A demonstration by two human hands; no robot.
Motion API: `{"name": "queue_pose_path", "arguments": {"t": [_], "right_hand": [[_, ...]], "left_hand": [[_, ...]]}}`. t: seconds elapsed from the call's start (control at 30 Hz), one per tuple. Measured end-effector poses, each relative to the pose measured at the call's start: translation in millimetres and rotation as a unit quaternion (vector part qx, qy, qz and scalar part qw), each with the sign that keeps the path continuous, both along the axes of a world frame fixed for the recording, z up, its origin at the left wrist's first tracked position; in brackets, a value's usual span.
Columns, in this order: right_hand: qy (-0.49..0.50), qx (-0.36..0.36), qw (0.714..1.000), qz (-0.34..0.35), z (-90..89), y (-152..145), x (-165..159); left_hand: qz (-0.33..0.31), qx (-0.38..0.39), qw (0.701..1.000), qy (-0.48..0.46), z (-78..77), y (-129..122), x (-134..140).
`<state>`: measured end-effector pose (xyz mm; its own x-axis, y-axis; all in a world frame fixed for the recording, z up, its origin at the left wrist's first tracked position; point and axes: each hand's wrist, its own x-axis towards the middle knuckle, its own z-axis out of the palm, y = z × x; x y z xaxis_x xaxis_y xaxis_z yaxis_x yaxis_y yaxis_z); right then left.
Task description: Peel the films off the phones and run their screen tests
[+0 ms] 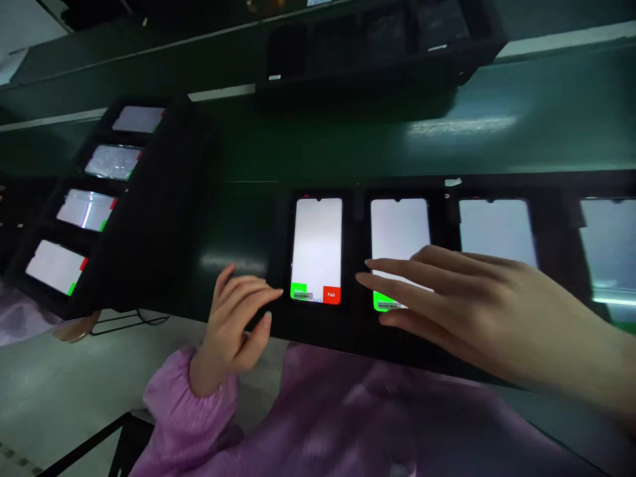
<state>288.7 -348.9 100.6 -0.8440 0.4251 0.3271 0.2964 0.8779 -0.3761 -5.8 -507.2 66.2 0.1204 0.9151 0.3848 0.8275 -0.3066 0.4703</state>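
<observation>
Lit phone (318, 248) at the left end of the black holder (356, 265); your left hand (236, 324), loosely curled and grasping nothing, lies by the near left corner, while your right (457, 305), outstretched and unburdened, overlies the second phone (400, 225), contact uncertain. The step appears to be screen checking; pressing a coloured patch (332, 295) would call for one straightened fingertip. Room for lifting lies over the table (322, 149), beyond the holder's far edge.

Black trays (354, 248) sit on a green bench (536, 142) (glossy)
</observation>
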Motion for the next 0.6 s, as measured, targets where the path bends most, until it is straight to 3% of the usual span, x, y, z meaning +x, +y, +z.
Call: {"name": "queue_pose_path", "arguments": {"t": [0.07,0.17,0.3,0.4,0.53,0.6], "right_hand": [[-0.021,0.091,0.996,-0.008,-2.0,-17.4,15.6],[-0.072,0.139,0.986,-0.05,-9.4,-37.1,38.1],[-0.001,0.117,0.981,-0.155,-17.7,-55.6,77.8],[-0.017,0.113,0.957,-0.266,-25.0,-68.3,108.8],[-0.003,0.106,0.935,-0.337,-38.3,-82.7,149.9],[0.007,0.108,0.911,-0.398,-42.6,-86.5,170.8]], "left_hand": [[-0.017,0.001,1.0,0.022,2.2,-9.5,10.1],[-0.016,0.015,0.998,0.065,-3.3,-15.3,18.6],[0.032,0.008,0.988,0.153,-15.2,-12.6,21.7],[0.042,0.019,0.992,0.119,-15.2,-12.2,30.6],[0.044,0.031,0.996,0.067,-11.8,-11.3,56.3],[0.036,0.033,0.996,0.077,-13.4,-8.1,69.9]]}}
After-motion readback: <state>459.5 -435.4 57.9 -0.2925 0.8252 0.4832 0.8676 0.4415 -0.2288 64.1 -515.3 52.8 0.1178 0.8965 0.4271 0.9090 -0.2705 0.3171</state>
